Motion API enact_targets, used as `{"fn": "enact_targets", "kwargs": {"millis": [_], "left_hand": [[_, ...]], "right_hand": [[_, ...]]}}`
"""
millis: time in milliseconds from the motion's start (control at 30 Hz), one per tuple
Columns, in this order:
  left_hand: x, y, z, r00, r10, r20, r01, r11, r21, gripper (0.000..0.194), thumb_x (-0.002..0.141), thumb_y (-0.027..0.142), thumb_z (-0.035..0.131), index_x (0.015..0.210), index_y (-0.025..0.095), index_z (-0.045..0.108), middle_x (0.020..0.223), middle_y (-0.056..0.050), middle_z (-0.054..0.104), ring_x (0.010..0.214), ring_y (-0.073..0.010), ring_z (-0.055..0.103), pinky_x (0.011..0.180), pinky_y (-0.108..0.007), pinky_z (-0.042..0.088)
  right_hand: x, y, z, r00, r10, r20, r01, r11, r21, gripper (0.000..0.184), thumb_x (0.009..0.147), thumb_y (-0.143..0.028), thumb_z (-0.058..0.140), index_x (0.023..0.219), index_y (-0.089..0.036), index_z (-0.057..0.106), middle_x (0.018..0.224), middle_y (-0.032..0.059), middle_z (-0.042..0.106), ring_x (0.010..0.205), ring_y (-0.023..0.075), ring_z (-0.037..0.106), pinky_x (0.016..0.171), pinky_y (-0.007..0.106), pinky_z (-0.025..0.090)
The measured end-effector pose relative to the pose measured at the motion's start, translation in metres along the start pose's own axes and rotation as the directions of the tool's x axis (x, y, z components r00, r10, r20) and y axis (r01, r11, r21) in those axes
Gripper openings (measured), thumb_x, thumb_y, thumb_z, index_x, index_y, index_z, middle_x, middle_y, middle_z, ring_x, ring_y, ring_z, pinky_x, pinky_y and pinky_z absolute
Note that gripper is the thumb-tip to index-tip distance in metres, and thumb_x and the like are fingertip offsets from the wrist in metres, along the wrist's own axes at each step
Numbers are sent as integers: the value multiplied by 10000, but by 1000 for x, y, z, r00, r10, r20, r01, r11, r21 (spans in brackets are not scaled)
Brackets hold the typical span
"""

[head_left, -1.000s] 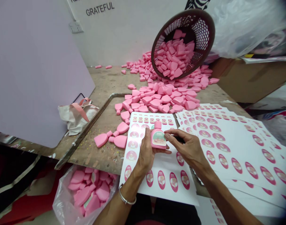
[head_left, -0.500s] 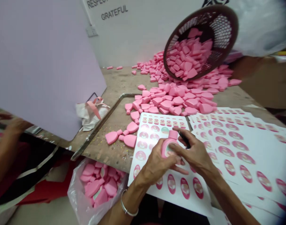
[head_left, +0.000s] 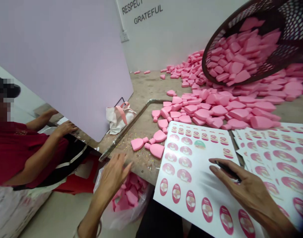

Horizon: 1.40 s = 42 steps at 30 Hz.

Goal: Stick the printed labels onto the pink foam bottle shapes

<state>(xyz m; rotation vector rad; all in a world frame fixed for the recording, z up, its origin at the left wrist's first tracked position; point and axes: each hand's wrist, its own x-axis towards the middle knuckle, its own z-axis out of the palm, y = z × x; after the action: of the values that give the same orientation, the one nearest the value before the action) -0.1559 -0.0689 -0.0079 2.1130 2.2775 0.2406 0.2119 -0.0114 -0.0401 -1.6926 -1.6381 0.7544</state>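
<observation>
My left hand [head_left: 114, 173] is over the edge of the plastic bag [head_left: 121, 218], fingers spread, with no bottle in it. Pink bottles [head_left: 131, 195] fill the bag below the table edge. Over a sheet of stickers [head_left: 203, 168], my right hand [head_left: 248, 188] holds a slim black pen-like tool [head_left: 228, 170] in its fingers; its exact kind is unclear. Oval and arched pink stickers cover the sheet's left side and lower edge, and one green arched sticker [head_left: 199, 144] sits near the top. A few loose pink bottles [head_left: 156, 150] lie left of the sheet.
A tipped brown basket [head_left: 208, 62] spills pink bottles across the table [head_left: 141, 86]. More sticker sheets [head_left: 270, 158] lie at the right. A metal frame bar [head_left: 126, 127], a cloth bag [head_left: 114, 119] and a tall pale panel [head_left: 92, 66] stand left. Beyond sits another person [head_left: 17, 148].
The pink bottle has left my hands. My left hand has moved left to the bag and opened; my right still holds the black tool over the sheet. The view has turned left.
</observation>
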Motion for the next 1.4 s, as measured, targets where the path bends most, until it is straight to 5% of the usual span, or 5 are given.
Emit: {"fn": "enact_targets", "kwargs": {"millis": [233,367,500,633,1400], "left_hand": [[87,25,44,994,104,-15,-100,980,169,300,889,208,442,1137,102,573,1106,-191,623,1033,-309,583,873,-451,464],[92,38,31,985,-72,-158,31,969,-247,316,908,311,416,1116,119,556,981,-148,658,888,-278,637,765,-404,505],[100,109,26,987,-73,145,162,382,-910,336,855,468,517,1011,178,585,870,-67,683,672,-189,661,608,-308,545],[114,189,49,935,140,327,332,-12,-943,313,787,418,645,919,146,565,830,-83,674,627,-178,687,580,-299,572],[121,213,79,954,119,275,277,2,-961,390,830,482,579,1003,141,502,763,-25,583,532,-135,644,525,-260,562]], "right_hand": [[11,-5,-25,997,-18,-75,17,1000,-9,432,780,-603,542,972,-236,661,911,53,704,753,201,646,640,292,505],[37,9,-20,992,10,-126,-9,1000,6,347,864,-541,458,869,-221,593,757,28,665,637,166,587,580,278,446],[71,20,1,968,-186,-168,141,959,-247,220,867,-421,494,817,-220,567,747,18,651,678,174,580,628,288,405],[91,23,13,932,-320,-169,217,868,-447,157,864,-334,497,826,-206,578,777,44,664,748,209,570,698,326,345],[95,22,10,968,-207,-139,190,973,-129,260,775,-439,604,706,-212,496,677,-14,586,634,138,526,620,264,395]]}}
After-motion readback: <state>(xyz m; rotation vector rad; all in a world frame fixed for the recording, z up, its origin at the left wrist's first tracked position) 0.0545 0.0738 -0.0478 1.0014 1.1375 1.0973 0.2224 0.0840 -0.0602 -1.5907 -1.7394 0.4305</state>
